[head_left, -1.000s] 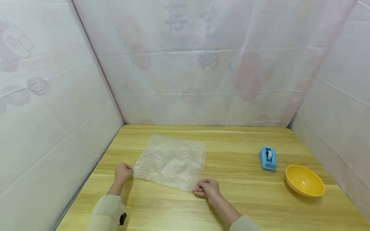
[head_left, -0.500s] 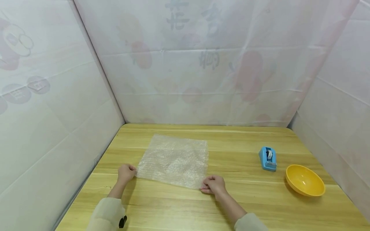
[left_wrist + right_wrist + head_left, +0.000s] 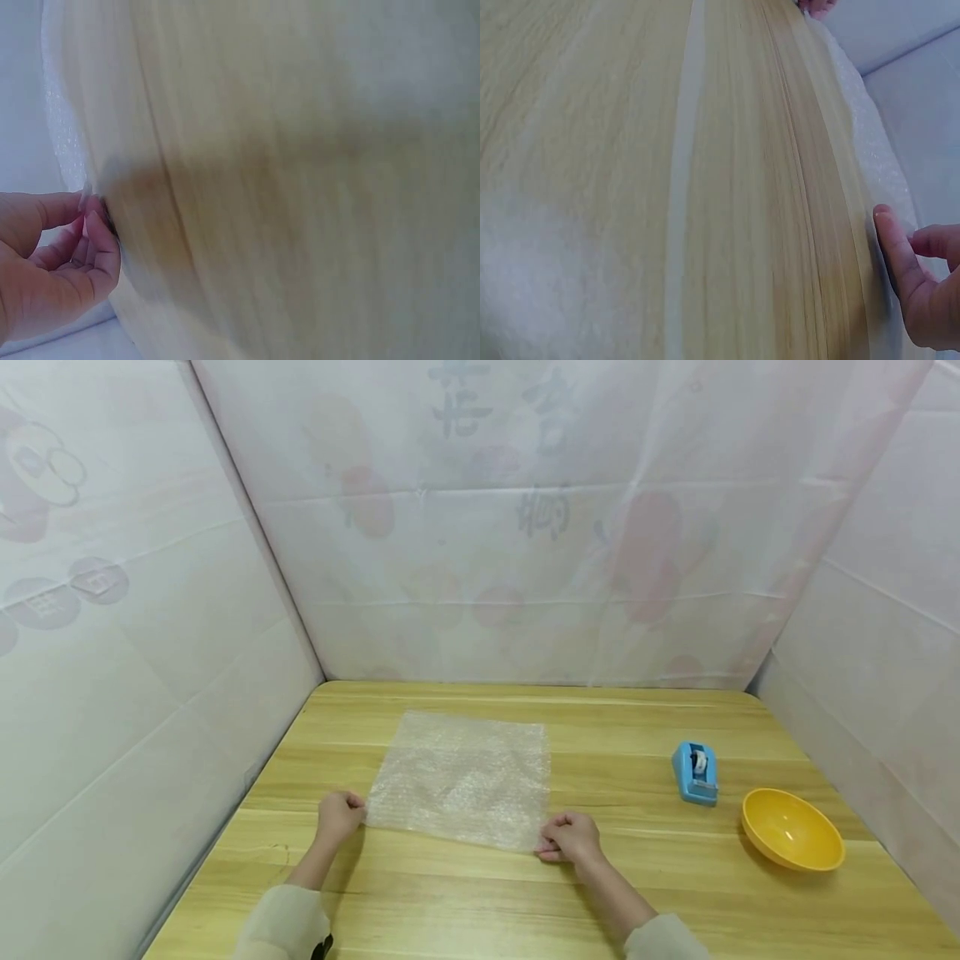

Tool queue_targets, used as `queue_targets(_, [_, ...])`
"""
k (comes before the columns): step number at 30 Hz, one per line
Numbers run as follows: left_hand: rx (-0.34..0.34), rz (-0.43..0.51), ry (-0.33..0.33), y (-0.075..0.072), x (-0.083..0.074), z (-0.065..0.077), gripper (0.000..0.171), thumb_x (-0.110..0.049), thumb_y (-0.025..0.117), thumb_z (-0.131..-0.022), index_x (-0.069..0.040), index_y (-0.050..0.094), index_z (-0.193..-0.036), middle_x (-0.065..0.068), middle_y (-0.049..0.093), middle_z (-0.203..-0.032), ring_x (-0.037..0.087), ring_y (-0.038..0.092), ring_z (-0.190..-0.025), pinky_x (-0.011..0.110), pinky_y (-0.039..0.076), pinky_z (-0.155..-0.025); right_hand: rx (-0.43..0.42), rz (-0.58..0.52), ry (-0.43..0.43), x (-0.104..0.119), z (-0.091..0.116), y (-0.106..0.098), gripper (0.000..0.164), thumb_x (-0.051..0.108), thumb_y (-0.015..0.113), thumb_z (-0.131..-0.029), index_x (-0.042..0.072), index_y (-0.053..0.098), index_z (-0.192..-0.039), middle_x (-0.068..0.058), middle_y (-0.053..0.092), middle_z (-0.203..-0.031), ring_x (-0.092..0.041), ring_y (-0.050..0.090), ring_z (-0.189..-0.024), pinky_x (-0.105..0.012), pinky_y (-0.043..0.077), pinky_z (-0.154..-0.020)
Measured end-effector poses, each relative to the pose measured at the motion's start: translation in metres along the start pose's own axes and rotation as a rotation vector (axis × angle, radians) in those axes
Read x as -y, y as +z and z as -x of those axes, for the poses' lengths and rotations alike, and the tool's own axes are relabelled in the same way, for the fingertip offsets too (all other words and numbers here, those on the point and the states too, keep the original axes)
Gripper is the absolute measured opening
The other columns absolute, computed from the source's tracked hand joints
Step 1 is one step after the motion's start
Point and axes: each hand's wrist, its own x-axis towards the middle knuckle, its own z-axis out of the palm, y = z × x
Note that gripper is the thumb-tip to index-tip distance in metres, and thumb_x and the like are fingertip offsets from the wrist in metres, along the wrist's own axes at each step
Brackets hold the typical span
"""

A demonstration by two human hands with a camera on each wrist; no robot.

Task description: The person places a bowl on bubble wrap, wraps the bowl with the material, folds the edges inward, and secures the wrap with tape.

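Observation:
A clear sheet of bubble wrap [image 3: 461,781] lies spread on the wooden table, slightly rumpled in its middle. At its near left corner my left hand [image 3: 340,817] pinches the edge between thumb and fingers; the left wrist view shows that hand [image 3: 64,259] with a bit of the bubble wrap [image 3: 64,135] beyond it. My right hand [image 3: 573,839] pinches the near right corner. In the right wrist view, the right hand [image 3: 926,281] is partly cut off by the frame, and the bubble wrap [image 3: 870,142] runs along the far side.
To the right stands a blue tape dispenser [image 3: 696,774] with a roll in it. A yellow bowl [image 3: 792,830] sits nearer, at the table's right side. Pale cloth walls [image 3: 525,568] enclose the wooden table [image 3: 450,910] at the back and both sides.
Both hands have shifted right, carrying the bubble wrap's near edge and the whole sheet a little to the right. The tape dispenser and bowl have stayed in place.

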Motion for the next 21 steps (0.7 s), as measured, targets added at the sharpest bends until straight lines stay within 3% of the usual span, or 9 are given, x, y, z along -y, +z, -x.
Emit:
queue_targets(13, [0.053,0.025,-0.014,0.007,-0.006,0.007,0.003,0.006,0.062,-0.073,0.009,0.063,-0.072,0.013,0.061,-0.063,0.014,0.052,-0.055,0.023,0.044,-0.049,-0.02,0.007,0.005,-0.002,0.001,-0.021,0.014,-0.007,0.059,-0.082,-0.015,0.055,-0.093,-0.011,0.061,-0.065,-0.016,0.064,-0.053,-0.033,0.057,-0.056])
queue_targets(21, [0.073,0.029,0.036,0.016,-0.017,0.014,0.004,0.007,0.063,-0.073,0.007,0.064,-0.07,0.011,0.062,-0.062,0.012,0.052,-0.054,0.022,0.044,-0.047,-0.032,0.029,0.0,-0.007,0.0,-0.041,0.013,-0.006,0.059,-0.082,-0.015,0.055,-0.091,-0.01,0.06,-0.066,-0.017,0.065,-0.054,-0.033,0.057,-0.056])
